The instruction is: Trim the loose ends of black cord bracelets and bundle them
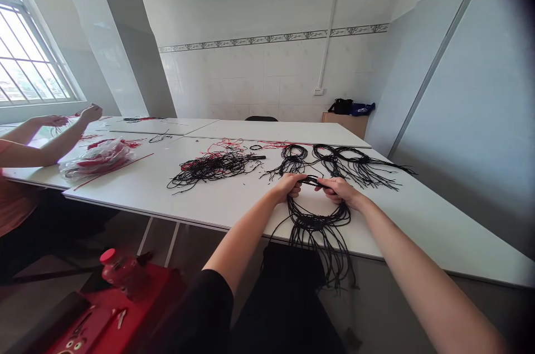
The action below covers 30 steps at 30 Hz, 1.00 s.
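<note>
A bundle of black cords point(315, 223) forms a loop at the table's front edge, its knotted loose ends hanging over the side. My left hand point(289, 185) is closed on the upper left of this loop. Opposite it, my right hand point(337, 189) pinches the upper right, and a short stretch of cords spans the gap between the two. Just beyond my hands lie looped black cord bundles: one on the left point(293, 159), one in the middle point(325, 158) and one on the right point(355, 158), their tails spread on the table.
A tangled heap of black and red cords point(213, 167) lies left of my hands on the white table point(200, 206). Farther left, a co-worker's hands point(90, 113) are raised near a plastic bag of red cords point(100, 159). A red stool point(137, 292) with a bottle stands below.
</note>
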Each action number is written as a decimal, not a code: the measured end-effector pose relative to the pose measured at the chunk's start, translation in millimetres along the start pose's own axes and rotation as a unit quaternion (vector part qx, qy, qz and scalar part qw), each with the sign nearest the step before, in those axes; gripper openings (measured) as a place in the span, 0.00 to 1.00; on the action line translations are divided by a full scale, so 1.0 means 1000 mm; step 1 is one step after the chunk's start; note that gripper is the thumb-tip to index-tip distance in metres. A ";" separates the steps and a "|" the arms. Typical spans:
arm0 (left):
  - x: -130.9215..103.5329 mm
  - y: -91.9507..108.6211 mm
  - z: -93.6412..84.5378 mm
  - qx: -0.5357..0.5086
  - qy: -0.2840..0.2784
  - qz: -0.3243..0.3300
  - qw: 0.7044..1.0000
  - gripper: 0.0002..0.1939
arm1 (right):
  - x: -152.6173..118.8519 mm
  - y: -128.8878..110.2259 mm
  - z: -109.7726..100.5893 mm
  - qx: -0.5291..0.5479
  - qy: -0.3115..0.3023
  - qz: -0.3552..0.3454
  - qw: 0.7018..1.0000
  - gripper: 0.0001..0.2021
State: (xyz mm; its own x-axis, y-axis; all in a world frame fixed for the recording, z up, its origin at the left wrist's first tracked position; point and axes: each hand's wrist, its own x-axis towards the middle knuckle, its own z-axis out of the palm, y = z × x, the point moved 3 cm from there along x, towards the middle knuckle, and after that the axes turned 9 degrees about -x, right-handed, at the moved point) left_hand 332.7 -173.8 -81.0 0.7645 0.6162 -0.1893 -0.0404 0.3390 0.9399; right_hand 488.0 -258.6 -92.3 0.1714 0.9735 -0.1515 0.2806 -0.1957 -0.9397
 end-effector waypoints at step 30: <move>0.000 0.000 -0.004 0.013 0.003 0.012 1.000 0.17 | 0.011 0.008 0.001 -0.003 -0.014 -0.014 1.000 0.20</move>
State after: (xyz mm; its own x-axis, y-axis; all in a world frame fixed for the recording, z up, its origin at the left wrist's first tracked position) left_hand 329.9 -171.2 -82.5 0.7592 0.6288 -0.1681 -0.0428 0.3059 0.9511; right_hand 491.0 -249.2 -102.2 0.1371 0.9816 -0.1330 0.2907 -0.1683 -0.9419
